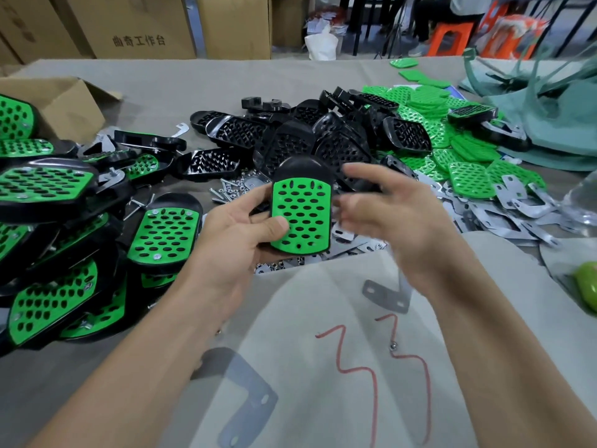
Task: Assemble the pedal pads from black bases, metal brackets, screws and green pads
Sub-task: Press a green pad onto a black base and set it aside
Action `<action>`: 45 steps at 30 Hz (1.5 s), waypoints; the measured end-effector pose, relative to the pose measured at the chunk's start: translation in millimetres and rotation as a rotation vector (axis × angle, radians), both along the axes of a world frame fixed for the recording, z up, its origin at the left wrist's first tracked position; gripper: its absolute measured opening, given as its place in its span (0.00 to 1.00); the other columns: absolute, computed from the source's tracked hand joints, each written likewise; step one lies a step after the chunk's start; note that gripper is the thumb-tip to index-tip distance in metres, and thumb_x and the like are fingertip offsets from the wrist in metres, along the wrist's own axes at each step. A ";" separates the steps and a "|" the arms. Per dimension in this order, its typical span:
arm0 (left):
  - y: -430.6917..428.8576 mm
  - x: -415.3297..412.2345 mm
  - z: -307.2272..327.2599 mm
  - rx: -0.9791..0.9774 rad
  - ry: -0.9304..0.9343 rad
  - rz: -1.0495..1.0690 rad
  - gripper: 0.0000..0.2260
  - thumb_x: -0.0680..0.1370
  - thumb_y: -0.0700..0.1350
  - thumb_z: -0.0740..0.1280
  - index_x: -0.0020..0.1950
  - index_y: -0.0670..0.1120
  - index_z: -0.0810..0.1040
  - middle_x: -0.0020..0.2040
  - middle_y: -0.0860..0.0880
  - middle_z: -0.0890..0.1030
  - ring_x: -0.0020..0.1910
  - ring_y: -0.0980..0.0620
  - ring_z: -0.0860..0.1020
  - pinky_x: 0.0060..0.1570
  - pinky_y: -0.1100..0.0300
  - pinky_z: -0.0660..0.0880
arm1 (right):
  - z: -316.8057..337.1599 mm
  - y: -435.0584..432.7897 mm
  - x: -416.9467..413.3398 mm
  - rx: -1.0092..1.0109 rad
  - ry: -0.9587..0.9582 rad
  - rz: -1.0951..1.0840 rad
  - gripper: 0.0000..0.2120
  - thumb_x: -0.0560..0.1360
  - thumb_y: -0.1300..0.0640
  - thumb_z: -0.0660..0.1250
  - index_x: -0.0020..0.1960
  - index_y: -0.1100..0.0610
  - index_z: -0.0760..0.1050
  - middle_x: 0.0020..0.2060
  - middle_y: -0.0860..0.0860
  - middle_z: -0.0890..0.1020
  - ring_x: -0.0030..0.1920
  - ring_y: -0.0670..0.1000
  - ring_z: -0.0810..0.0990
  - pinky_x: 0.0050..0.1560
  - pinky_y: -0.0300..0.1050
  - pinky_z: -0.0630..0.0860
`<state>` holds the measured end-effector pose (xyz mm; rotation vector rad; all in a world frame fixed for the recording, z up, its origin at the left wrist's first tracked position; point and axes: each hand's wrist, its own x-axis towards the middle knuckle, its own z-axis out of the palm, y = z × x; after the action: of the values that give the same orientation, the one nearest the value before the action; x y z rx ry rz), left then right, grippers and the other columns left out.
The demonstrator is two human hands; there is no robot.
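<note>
My left hand (235,234) grips a black base with a green pad (302,216) set into it, thumb on the pad's left edge, held above the table. My right hand (387,218) is blurred just right of it, fingers spread and relaxed, holding nothing that I can see. Behind lies a heap of bare black bases (310,137). Loose green pads (452,137) are piled at the right, metal brackets (513,208) below them. Screws and nuts (232,189) are scattered beyond my left hand. Finished pedals (64,240) are stacked at the left.
An open cardboard box (64,101) stands at the back left, larger cartons (135,27) behind the table. Two single brackets (387,295) (245,396) lie on the cloth near me. A clear plastic bag (581,202) and a green object (588,286) sit at the right edge.
</note>
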<state>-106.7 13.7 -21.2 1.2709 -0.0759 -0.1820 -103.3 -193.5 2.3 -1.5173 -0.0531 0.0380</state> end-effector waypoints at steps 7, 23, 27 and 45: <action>1.9 -0.2 -1.1 -0.044 0.081 0.079 0.17 0.79 0.28 0.60 0.62 0.42 0.80 0.55 0.43 0.86 0.51 0.40 0.86 0.45 0.46 0.84 | -20.1 -11.1 12.4 -0.956 -0.009 -0.299 0.10 0.75 0.61 0.68 0.47 0.49 0.86 0.40 0.46 0.85 0.39 0.44 0.81 0.44 0.33 0.77; -8.9 -6.2 -2.3 0.139 0.049 0.118 0.22 0.76 0.27 0.65 0.64 0.48 0.80 0.49 0.46 0.88 0.49 0.45 0.87 0.48 0.47 0.84 | -21.8 -4.4 12.8 -1.090 -0.018 -0.252 0.09 0.75 0.61 0.68 0.40 0.50 0.76 0.35 0.49 0.81 0.40 0.53 0.79 0.41 0.46 0.77; -10.1 -7.6 -2.8 0.152 0.052 0.154 0.21 0.72 0.29 0.66 0.59 0.48 0.83 0.49 0.45 0.88 0.51 0.43 0.86 0.46 0.50 0.84 | -24.8 -3.2 10.3 -1.090 -0.030 -0.277 0.09 0.76 0.60 0.65 0.39 0.50 0.74 0.33 0.47 0.80 0.39 0.52 0.79 0.42 0.50 0.79; -19.7 -13.6 3.3 0.311 -0.053 0.239 0.11 0.68 0.48 0.74 0.50 0.51 0.84 0.46 0.48 0.87 0.48 0.43 0.85 0.52 0.36 0.81 | -16.9 44.5 -9.4 -0.229 -0.198 -0.202 0.05 0.74 0.61 0.67 0.40 0.53 0.77 0.26 0.49 0.78 0.27 0.48 0.74 0.29 0.43 0.70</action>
<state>-120.3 -6.0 -17.9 1.5828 0.0621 0.0489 -112.7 -149.0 -14.6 -1.7447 -0.0554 -0.2762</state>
